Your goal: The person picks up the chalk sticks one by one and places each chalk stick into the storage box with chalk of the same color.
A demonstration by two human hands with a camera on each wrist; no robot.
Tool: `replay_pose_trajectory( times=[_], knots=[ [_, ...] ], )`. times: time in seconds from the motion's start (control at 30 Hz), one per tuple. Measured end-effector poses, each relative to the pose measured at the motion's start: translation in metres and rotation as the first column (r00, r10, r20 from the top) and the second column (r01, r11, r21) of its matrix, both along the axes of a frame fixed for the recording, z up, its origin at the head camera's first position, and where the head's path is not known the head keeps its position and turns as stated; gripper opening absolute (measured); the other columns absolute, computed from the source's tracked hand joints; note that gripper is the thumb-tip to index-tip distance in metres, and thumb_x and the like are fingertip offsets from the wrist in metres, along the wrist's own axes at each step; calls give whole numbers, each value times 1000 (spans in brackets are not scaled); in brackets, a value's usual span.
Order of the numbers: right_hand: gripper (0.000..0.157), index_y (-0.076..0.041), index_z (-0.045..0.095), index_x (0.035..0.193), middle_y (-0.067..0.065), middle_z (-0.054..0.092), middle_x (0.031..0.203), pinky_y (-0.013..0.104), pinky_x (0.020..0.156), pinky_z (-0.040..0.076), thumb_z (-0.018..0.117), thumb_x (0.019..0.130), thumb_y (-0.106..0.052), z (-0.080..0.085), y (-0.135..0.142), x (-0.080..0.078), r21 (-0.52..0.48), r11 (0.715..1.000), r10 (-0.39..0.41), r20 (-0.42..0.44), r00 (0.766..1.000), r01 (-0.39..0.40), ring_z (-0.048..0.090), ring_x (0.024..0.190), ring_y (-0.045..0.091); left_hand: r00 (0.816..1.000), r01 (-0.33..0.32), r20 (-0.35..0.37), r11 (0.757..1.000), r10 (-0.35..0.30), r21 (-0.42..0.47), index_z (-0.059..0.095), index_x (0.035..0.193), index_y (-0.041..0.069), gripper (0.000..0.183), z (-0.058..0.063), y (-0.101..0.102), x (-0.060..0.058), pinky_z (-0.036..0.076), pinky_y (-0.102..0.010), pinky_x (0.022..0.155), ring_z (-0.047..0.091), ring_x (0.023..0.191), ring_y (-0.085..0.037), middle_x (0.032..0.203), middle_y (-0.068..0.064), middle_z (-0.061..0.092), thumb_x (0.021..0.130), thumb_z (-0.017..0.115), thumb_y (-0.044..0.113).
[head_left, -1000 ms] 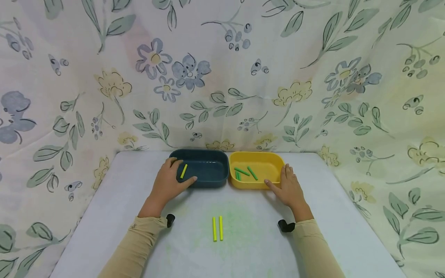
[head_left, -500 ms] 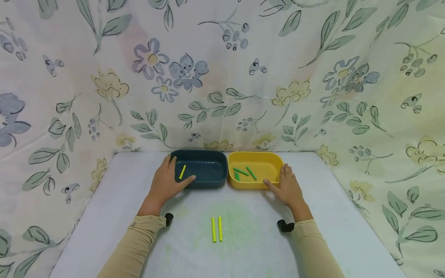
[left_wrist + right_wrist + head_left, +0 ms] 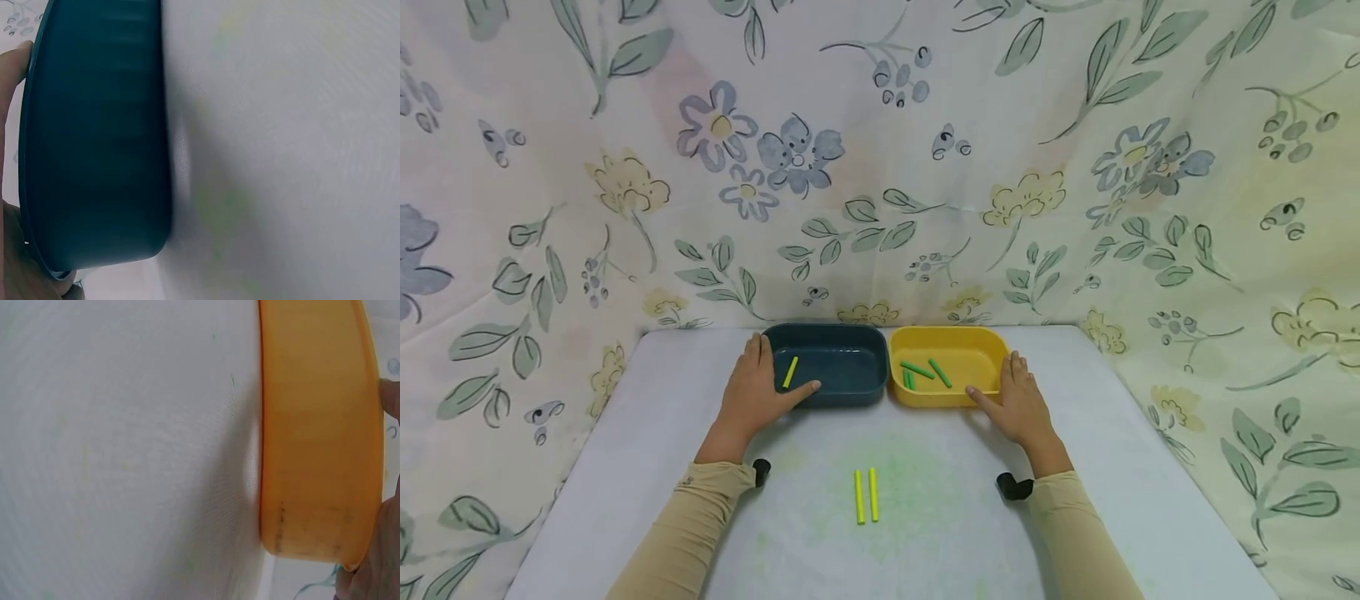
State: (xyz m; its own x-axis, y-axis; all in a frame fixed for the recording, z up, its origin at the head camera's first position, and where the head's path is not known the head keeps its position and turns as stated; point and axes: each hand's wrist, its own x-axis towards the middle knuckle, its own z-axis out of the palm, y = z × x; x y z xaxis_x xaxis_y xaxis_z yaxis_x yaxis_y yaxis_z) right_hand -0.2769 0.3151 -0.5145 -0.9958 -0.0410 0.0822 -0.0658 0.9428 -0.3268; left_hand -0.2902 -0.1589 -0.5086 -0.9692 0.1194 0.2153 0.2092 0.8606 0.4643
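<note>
Fingers of left hand (image 3: 751, 398) straight along outer end of blue tray (image 3: 842, 362), thumb spread to near rim; right hand (image 3: 1022, 407) same on yellow tray (image 3: 973, 360).

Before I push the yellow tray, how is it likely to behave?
The yellow tray is probably stiff: its wall shows no dent by the right hand. Low and wide, it seems unlikely to tip. Its loose green sticks might roll.

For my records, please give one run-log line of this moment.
left hand: touches blue tray, one yellow stick inside; right hand: touches yellow tray, green sticks inside; table: two yellow sticks
</note>
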Motion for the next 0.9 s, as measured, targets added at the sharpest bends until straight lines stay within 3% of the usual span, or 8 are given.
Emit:
replay_pose_trajectory(
  times=[0.27,0.7,0.9],
  knots=[
    [119,11,2,165,29,-1,176,63,133,8,43,100,-79,-2,1,0,2,1000,4,-1,1000,-4,2,164,49,999,-15,50,1000,16,-4,5,166,-10,144,0,-1,-2,19,-68,130,11,162,-54,175,-33,3,81,62,91],
    [119,11,2,166,29,-2,176,63,133,9,43,100,-80,-3,3,0,3,1000,-6,7,1000,6,2,164,50,996,-9,82,994,19,-113,2,166,-11,142,-7,1,-8,6,-64,133,-2,165,-48,175,-33,-1,84,53,93],
    [120,9,0,166,29,-3,176,63,133,8,43,99,-80,-1,3,-2,-10,1000,-5,20,1000,5,0,164,48,997,-19,77,991,29,-136,2,165,-11,142,-7,1,-7,7,-64,133,0,165,-48,174,-34,0,84,52,93]
  ],
)
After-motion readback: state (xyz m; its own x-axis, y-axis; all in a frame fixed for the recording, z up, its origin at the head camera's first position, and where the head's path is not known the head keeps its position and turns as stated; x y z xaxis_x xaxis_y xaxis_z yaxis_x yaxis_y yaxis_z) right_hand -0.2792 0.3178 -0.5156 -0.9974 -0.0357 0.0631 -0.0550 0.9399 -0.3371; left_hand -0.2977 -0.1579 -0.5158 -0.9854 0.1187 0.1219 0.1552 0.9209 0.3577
